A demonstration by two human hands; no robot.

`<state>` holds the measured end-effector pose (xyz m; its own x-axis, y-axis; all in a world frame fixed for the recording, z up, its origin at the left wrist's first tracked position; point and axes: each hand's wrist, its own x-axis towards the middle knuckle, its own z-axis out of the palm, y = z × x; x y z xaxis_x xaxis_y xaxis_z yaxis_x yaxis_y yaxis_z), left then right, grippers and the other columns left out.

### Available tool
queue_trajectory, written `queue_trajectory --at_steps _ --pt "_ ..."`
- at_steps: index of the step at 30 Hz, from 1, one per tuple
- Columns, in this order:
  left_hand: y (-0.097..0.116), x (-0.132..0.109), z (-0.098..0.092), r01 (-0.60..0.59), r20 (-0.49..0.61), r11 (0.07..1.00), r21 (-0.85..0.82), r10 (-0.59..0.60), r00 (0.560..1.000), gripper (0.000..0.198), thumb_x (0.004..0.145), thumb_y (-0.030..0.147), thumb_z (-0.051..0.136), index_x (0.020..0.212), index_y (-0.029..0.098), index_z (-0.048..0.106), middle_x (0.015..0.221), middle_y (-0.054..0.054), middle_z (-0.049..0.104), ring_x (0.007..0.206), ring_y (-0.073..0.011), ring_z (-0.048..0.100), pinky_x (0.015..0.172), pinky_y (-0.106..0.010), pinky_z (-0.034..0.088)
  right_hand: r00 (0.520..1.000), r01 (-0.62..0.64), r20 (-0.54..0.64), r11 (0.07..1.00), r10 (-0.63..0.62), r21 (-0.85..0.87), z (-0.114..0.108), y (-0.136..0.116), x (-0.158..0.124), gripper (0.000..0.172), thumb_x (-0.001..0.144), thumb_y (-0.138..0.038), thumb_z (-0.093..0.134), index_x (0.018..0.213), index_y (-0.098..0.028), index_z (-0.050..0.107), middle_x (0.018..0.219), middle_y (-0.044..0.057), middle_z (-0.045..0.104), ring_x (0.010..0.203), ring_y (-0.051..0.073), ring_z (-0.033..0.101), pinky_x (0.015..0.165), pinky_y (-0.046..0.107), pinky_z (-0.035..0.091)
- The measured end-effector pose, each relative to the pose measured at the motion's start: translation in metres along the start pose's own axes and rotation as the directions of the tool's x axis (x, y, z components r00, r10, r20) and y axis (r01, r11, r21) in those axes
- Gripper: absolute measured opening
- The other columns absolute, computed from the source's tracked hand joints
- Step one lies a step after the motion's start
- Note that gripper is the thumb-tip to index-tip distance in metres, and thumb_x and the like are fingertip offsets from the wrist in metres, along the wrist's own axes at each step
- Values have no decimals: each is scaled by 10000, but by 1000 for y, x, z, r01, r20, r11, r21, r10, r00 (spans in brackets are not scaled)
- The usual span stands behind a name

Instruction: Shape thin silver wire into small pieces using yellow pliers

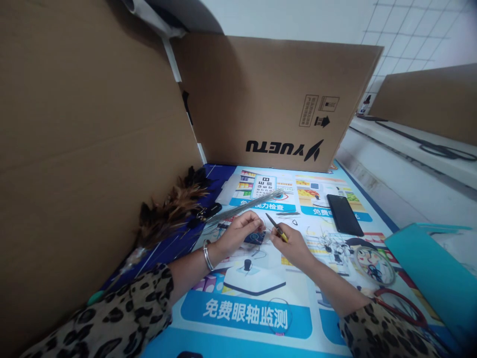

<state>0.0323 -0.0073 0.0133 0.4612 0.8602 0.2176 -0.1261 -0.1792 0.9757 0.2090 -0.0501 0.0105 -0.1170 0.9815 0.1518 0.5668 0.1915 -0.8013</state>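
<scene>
My left hand (244, 231) is closed in a pinch, with a thin wire (264, 226) faintly showing at its fingertips. Just to its right, my right hand (292, 243) grips a slim pointed tool with a dark tip and yellow handle (281, 233); its exact kind is unclear. The tool's tip points up and left, away from me. Beyond both hands, a bundle of straight thin metal wires (257, 201) lies slanted across the printed table cover (246, 343). Short dark pieces (288, 214) lie near the tool's tip.
Brown feathers (169, 206) lie at left along a cardboard wall (93, 124); another cardboard panel (276, 99) stands behind. On the right are a black phone (345, 215), tangled wire bits (331, 246), a round clear dish (387, 268), a red-rimmed oval (417, 311) and a teal box (428, 263).
</scene>
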Motion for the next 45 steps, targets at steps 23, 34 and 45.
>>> queue_trajectory --at_steps 23,34,45 --pt "-2 1 -1 4 -21 1000 11 -3 1000 192 830 331 467 797 151 524 715 -12 528 647 -105 493 630 -243 402 1000 7 0 1000 -7 -22 1 0 0 144 767 -335 477 742 -196 505 656 -35 512 598 93 445 551 193 346" --pt "-2 0 -1 6 -29 1000 22 -6 1000 201 827 340 470 770 151 507 677 -9 524 633 -108 490 624 -252 395 1000 29 3 998 -29 -52 2 2 0 131 771 -322 471 756 -200 514 668 -35 522 603 92 452 554 191 345" --pt "-3 -1 -3 2 -2 998 59 -2 1000 151 836 297 450 764 166 465 623 12 494 564 -95 458 561 -242 368 1000 25 13 997 -25 -72 1 0 0 132 769 -322 473 754 -200 520 668 -28 534 599 96 454 560 199 352"
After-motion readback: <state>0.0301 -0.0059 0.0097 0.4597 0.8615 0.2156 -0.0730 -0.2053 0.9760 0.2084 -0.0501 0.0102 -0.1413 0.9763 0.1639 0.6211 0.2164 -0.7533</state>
